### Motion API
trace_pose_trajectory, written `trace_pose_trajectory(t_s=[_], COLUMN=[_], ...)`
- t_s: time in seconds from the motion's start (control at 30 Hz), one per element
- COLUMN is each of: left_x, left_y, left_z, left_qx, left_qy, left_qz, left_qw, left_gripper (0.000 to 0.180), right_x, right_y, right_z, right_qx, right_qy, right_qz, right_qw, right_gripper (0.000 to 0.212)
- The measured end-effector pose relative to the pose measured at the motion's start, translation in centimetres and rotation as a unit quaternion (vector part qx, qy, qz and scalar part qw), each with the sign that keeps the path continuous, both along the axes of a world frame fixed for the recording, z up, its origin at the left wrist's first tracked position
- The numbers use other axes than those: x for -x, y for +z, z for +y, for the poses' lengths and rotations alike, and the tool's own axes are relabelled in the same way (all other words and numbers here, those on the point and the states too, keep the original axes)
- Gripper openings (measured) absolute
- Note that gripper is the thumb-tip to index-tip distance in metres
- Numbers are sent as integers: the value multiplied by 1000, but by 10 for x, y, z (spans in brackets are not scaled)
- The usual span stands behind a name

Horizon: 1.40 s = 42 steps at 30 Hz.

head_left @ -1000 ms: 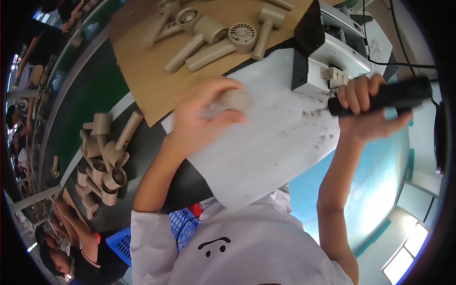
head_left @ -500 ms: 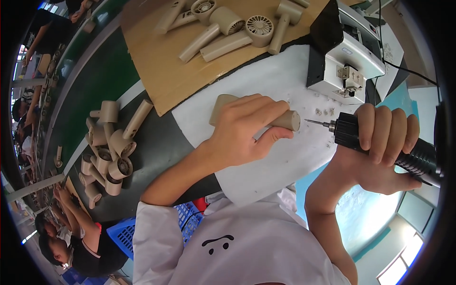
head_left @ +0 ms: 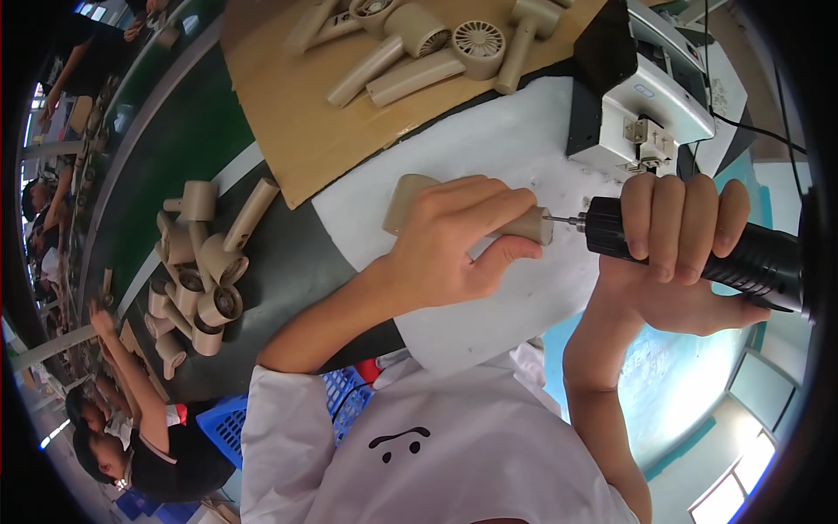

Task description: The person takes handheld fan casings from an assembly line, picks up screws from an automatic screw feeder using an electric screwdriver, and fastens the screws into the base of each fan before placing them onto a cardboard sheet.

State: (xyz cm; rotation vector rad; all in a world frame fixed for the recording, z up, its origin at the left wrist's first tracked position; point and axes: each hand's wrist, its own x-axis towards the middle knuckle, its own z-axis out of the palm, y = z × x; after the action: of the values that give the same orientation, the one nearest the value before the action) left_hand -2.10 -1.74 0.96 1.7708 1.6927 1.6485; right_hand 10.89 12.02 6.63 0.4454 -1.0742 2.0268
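My left hand (head_left: 463, 240) is wrapped round a beige handheld fan (head_left: 403, 201), which lies sideways above the white sheet; its handle end points right. In my right hand (head_left: 685, 253) is a black electric screwdriver (head_left: 611, 229), held level with its bit toward the left. The bit's tip meets the end of the fan's handle. My left fingers hide the middle of the fan, and whether a screw sits at the tip is too small to tell.
Several beige fans (head_left: 478, 51) lie on the cardboard (head_left: 288, 131) at the back. More fans (head_left: 209, 262) are piled at the left. A silver-and-black machine (head_left: 642, 96) stands at the back right. A blue basket (head_left: 229, 428) is below the table edge; a co-worker (head_left: 166, 454) sits at the left.
My right hand has moved left with the electric screwdriver, closing the gap between its bit and the fan's handle end. My left hand stays nearly still. The co-worker's arm has risen.
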Motion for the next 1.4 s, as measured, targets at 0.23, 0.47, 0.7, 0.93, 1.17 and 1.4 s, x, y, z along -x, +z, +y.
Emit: trace_pose_trajectory(t_s=[0.23, 0.47, 0.7, 0.93, 1.17, 1.4], left_x=[8, 5, 6, 8, 9, 9], left_y=[-4, -1, -4, -2, -4, -5], left_z=[-10, -5, -5, -4, -5, -1], left_qx=[13, 16, 15, 19, 27, 24], left_qy=[4, -13, -15, -16, 8, 8], left_qz=[22, 35, 42, 35, 29, 35], left_qw=[1000, 999, 999, 999, 999, 999], left_gripper=[33, 33, 36, 37, 33, 33], right_x=[-38, -24, -18, -25, -14, -29], right_y=[-16, -31, -33, -15, -33, -22], right_z=[91, 95, 90, 94, 102, 99], right_qx=[-91, -34, -69, -104, -92, -106], right_qy=[-232, -298, -306, -270, -257, -224], right_qz=[-73, -158, -176, -137, -155, -140], right_qw=[966, 941, 933, 947, 950, 959], right_gripper=[103, 98, 98, 108, 109, 107])
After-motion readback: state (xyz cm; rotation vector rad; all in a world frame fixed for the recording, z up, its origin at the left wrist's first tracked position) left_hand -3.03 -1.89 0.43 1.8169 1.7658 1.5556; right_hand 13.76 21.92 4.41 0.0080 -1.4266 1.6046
